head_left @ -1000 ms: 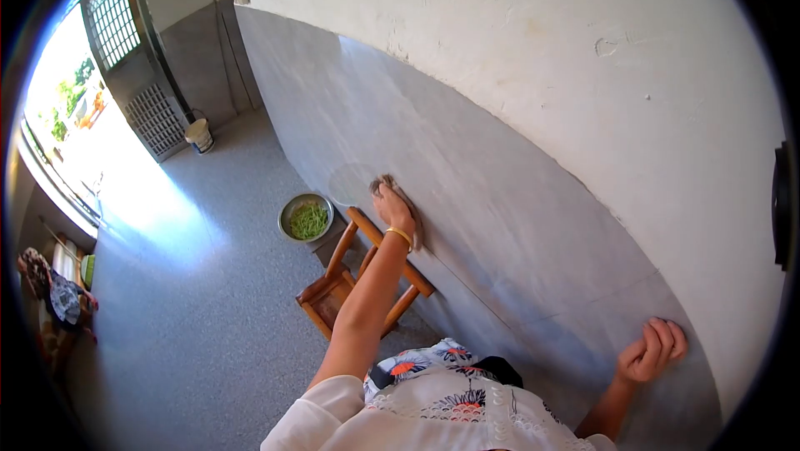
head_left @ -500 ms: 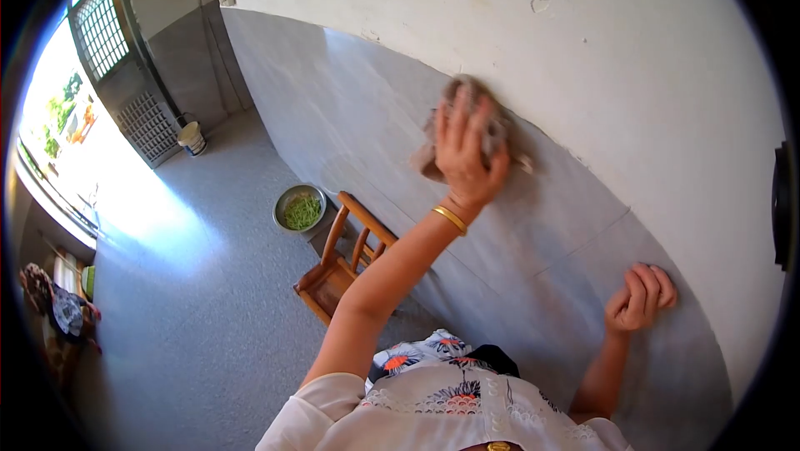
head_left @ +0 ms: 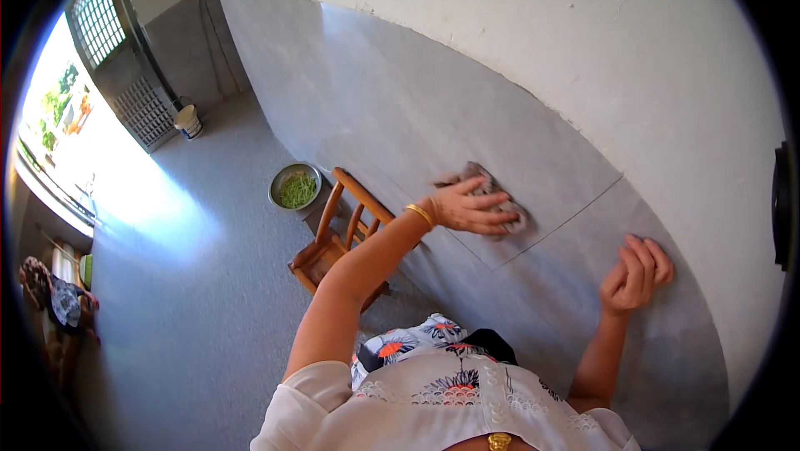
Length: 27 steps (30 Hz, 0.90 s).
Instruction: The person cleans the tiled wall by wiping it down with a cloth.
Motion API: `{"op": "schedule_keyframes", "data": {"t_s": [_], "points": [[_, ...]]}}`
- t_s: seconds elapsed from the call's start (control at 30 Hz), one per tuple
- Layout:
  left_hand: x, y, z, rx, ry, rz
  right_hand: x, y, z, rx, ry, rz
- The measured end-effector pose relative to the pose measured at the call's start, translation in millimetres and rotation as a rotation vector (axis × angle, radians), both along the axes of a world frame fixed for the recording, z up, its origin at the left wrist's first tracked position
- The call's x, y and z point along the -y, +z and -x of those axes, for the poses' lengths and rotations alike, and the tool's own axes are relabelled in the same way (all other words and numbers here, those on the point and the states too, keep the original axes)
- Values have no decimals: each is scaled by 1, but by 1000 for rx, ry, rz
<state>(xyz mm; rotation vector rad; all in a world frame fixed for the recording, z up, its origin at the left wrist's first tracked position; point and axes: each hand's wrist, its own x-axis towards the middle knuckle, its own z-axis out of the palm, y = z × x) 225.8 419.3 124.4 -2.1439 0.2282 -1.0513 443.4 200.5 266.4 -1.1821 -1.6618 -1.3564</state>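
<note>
A crumpled grey-brown cloth [head_left: 507, 216] is pressed against the grey tiled lower wall [head_left: 575, 163] beneath my left hand [head_left: 473, 206]. The fingers lie over the cloth, pointing right, and a gold bangle circles that wrist. Parts of the cloth show above and past the fingertips; the rest is hidden under the palm. My right hand [head_left: 637, 274] is raised at the right, in front of the tiles, with its fingers curled in. Nothing shows in it, and whether it touches the wall is not clear.
Close to my left arm stands a wooden chair [head_left: 321, 258]. Behind it, a metal bowl of green vegetables [head_left: 297, 189] rests on a low support. A bucket [head_left: 188, 122] sits near the open door [head_left: 100, 30]. Another person [head_left: 67, 301] is at the far left.
My left hand has moved down the wall with the cloth, away from the edge of the white plaster, and its fingers have turned to the right. My right hand has hardly moved.
</note>
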Motion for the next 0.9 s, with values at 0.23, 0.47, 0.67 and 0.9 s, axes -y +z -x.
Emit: {"op": "schedule_keyframes", "data": {"t_s": [0.23,0.47,0.67,0.9], "points": [[-52,-41,56,462,282,624,-11,-7,1,24,-24,-3],[-91,-95,40,1696,490,1551,-6,-17,-6,16,-44,-1],[-37,-98,6,1931,497,1839,-6,-18,-5,6,-35,-33],[44,-110,-72,2100,446,2208,-18,-40,-7,-7,-9,-14]]}}
